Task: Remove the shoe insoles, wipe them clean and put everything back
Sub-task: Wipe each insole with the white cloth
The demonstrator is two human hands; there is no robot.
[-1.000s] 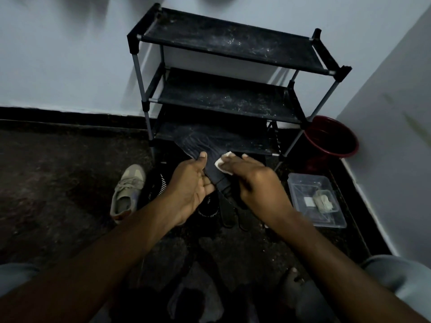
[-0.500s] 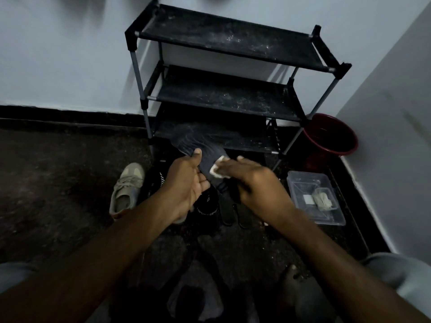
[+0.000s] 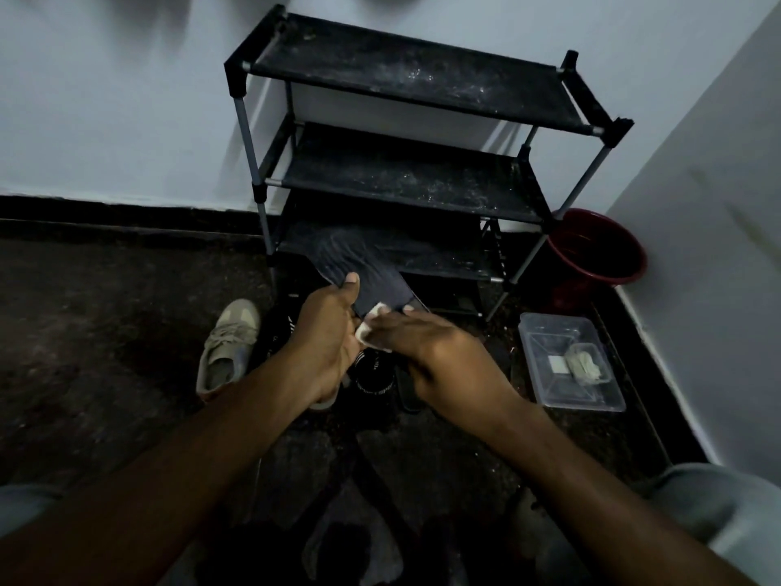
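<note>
My left hand (image 3: 327, 332) grips the insole (image 3: 359, 270), which stretches away toward the rack (image 3: 405, 179); my right hand (image 3: 439, 353) presses a wipe (image 3: 367, 329) at its near end.

Pretty dim shot overall, with a cool bluish cast. The only bright areas are the far wall (image 3: 126, 120) and the wall on the right (image 3: 718, 247); the floor (image 3: 105, 332) is nearly black and grainy. Soft shadows smear across the top of the far wall, and the shoe rack (image 3: 405, 78) throws faint ones behind it. Wide-angle lens bends the rack's legs and stretches the near corners. The near bottom edge goes soft and murky.
</note>
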